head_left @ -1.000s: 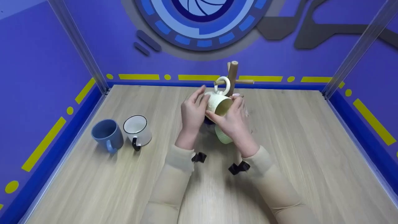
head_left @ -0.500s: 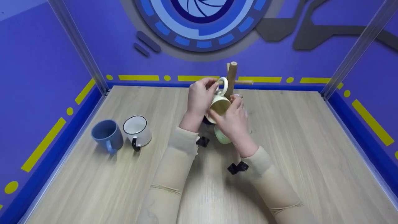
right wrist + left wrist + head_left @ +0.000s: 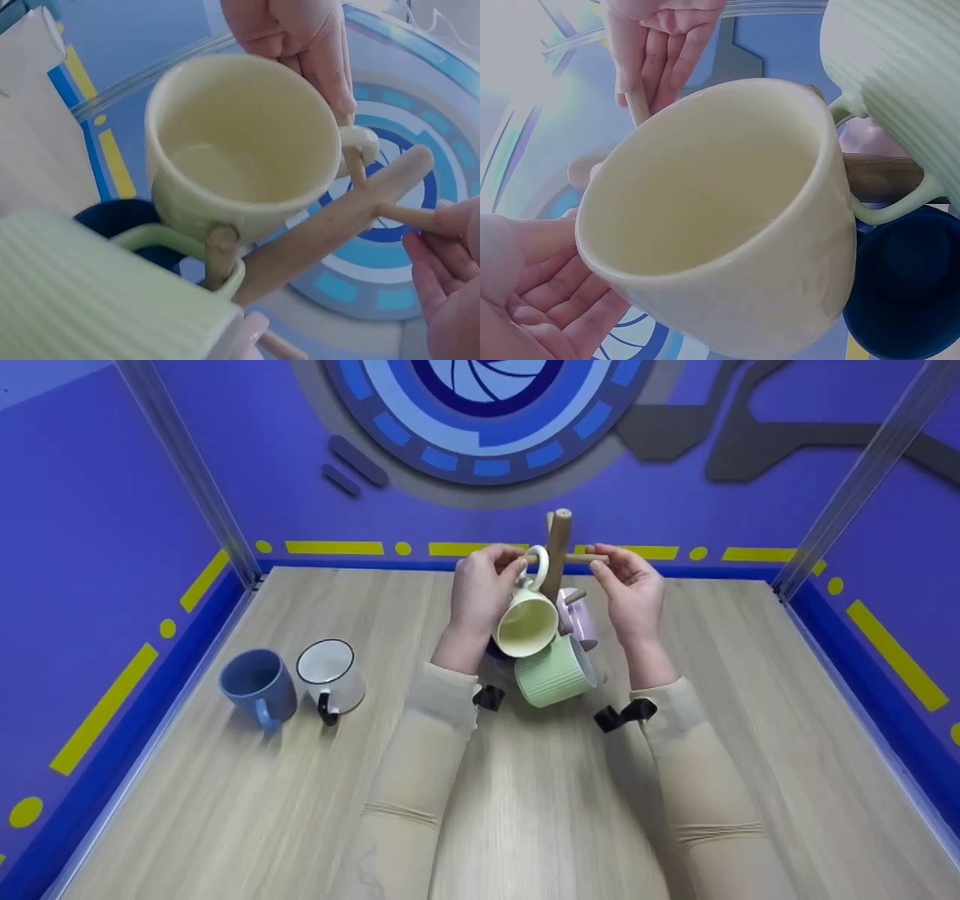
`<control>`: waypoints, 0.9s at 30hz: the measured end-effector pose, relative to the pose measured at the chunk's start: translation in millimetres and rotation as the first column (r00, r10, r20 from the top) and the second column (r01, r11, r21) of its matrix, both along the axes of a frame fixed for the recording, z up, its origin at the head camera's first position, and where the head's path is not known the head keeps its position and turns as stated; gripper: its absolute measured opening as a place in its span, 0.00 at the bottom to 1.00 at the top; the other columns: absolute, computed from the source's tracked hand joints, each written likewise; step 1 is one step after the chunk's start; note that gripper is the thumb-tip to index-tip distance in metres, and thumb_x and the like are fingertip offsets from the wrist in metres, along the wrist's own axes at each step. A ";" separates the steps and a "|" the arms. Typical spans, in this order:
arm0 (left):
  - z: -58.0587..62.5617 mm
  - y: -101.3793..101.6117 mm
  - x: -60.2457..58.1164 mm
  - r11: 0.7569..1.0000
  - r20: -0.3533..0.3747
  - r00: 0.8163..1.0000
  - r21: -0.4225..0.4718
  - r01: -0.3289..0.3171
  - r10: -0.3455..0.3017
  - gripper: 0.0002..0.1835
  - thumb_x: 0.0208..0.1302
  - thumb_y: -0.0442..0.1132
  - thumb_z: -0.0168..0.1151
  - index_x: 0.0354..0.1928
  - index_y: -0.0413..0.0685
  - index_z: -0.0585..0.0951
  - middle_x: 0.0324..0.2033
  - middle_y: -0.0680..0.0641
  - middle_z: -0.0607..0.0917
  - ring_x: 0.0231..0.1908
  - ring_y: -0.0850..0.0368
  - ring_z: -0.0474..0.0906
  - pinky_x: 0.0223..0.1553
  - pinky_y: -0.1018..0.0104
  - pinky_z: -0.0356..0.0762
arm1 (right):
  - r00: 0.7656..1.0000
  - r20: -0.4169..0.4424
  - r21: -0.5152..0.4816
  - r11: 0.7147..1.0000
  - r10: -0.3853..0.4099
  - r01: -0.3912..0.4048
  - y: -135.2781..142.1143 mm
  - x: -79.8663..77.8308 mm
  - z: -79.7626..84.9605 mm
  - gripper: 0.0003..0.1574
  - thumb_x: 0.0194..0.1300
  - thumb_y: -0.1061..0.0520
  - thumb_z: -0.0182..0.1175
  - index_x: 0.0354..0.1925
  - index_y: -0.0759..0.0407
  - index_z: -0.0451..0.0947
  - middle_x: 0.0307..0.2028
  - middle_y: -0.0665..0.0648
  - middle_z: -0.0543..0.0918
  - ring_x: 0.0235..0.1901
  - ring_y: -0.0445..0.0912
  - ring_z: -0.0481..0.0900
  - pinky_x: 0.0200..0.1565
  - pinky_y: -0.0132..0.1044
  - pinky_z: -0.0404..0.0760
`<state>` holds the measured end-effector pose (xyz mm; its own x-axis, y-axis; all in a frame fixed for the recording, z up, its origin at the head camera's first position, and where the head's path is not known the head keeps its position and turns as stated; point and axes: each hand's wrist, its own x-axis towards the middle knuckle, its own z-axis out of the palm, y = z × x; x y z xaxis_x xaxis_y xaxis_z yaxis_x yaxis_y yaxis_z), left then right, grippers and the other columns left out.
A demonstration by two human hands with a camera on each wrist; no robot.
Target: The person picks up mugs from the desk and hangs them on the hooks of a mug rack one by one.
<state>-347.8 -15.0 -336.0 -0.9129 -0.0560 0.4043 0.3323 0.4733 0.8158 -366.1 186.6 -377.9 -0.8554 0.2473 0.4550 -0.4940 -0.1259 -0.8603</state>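
A cream mug point(image 3: 527, 624) hangs by its ring handle on the left upper peg of a wooden mug tree point(image 3: 557, 547), its mouth facing me. My left hand point(image 3: 484, 592) pinches the tip of that peg beside the handle. On the other side, my right hand point(image 3: 634, 594) pinches the end of the right upper peg point(image 3: 409, 217) between thumb and fingers. Lower down hang a ribbed green mug point(image 3: 553, 675) and a pink mug point(image 3: 576, 619). A dark blue mug point(image 3: 907, 277) shows in the left wrist view, mostly hidden from the head by the cream one.
To the left, a blue mug point(image 3: 259, 686) and a white mug point(image 3: 331, 675) with a black rim and handle stand upright on the wooden table point(image 3: 300, 810). Purple panels point(image 3: 442, 521) enclose the table at the back and sides.
The cream mug has swung down to hang with its mouth toward me. My left hand rose to the peg tip; my right hand let go of the mug and moved right to the other peg.
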 end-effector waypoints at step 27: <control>17.7 -3.6 -52.8 0.994 0.185 0.983 -0.105 0.003 0.017 0.13 0.73 0.38 0.64 0.55 0.50 0.88 0.53 0.50 0.90 0.58 0.56 0.84 0.57 0.69 0.82 | 0.779 -0.627 0.384 0.860 -0.024 0.335 -24.9 9.7 -16.7 0.10 0.61 0.75 0.67 0.42 0.69 0.86 0.44 0.66 0.90 0.48 0.56 0.89 0.55 0.33 0.85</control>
<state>-400.6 -18.5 -318.3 -0.9722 -0.0289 0.2322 0.1765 0.5612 0.8087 -356.4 161.7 -394.6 -0.3418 0.0015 0.9398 -0.8832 0.3414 -0.3217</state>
